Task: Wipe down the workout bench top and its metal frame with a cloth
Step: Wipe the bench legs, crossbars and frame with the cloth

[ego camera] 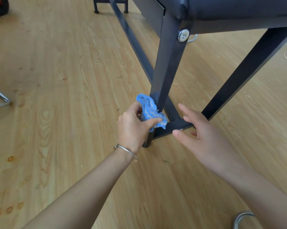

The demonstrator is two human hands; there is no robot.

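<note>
The left hand [133, 128] pinches the bunched blue cloth [149, 109] between thumb and curled fingers against the foot of the frame leg [167, 68], where it meets the crossbar [172, 128] below the bench top's [238, 7] corner, while the right hand [204, 138] hovers, fingers spread, just beside that crossbar.

We wear a thin silver bangle [125, 150] at six o'clock from our left hand [134, 128]. Our left forearm [83, 187] and right forearm [255, 187] are bare.

1 bench [169, 63]; 1 cloth [149, 109]; 2 hands [133, 128] [204, 138]; 1 bangle [125, 150]
</note>
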